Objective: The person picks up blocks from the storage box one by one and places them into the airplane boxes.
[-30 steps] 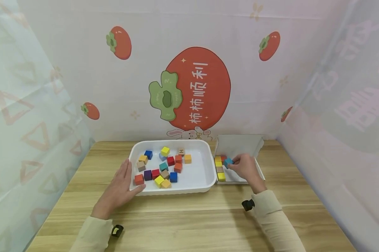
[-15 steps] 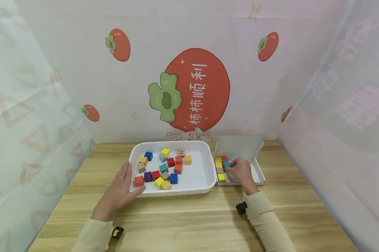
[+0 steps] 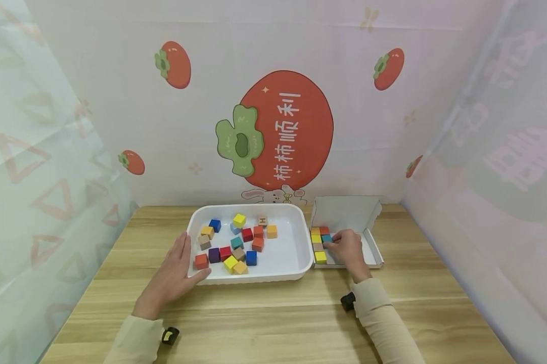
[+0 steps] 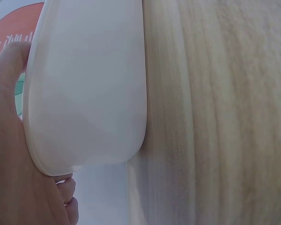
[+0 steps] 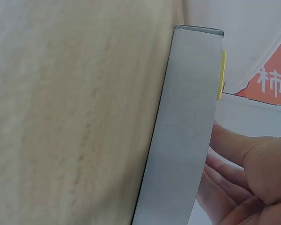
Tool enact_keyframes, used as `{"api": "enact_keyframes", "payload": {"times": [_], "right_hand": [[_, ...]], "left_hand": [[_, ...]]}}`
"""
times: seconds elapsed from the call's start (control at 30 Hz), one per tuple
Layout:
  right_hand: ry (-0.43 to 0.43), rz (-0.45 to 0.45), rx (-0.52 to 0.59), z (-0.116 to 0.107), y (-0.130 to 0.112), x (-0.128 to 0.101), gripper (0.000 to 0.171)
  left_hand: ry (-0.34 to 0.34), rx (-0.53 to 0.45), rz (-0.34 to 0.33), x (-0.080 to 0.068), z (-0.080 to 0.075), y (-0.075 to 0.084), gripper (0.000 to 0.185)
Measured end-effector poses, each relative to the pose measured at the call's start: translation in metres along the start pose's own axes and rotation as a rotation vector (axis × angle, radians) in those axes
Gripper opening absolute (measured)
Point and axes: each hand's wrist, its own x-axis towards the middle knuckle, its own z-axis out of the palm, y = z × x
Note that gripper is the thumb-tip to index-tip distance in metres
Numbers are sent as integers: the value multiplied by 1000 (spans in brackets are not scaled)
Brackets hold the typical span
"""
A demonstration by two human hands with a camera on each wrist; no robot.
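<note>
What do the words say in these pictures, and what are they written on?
"柿柿顺利" in white, on the big red persimmon printed on the back wall.
"H" on the tan block in the white tray.
Large pale pink characters on the right curtain: too faint and skewed to read.
A bit of white writing on red shows in the left wrist and right wrist views: cut off, not readable.

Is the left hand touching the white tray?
Touching. The head view shows the left hand resting flat against the white tray at its left rim, thumb under the corner.
</note>
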Motion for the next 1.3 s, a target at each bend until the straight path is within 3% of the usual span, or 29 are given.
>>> {"api": "enact_keyframes", "payload": {"times": [0.33, 0.5, 0.73, 0.9, 1.1, 1.3], "right_hand": [[-25, -13, 14, -1, -5, 1, 22], [-19, -98, -26, -10, -15, 3, 27], [-88, -213, 2, -24, -56, 8, 15], [-181, -268, -16, -26, -90, 9, 25], [-284, -316, -55, -12, -119, 20, 30], [-343, -278, -83, 7, -136, 41, 33]], "left_hand": [[7, -2, 1, -1, 1, 0, 114], [6, 3, 1, -2, 1, 0, 116], [4, 4, 0, -1, 1, -1, 116], [-1, 3, -5, 1, 2, -1, 114], [-4, 4, -7, 2, 3, -3, 115], [-3, 6, -4, 1, 2, -3, 117]]}}
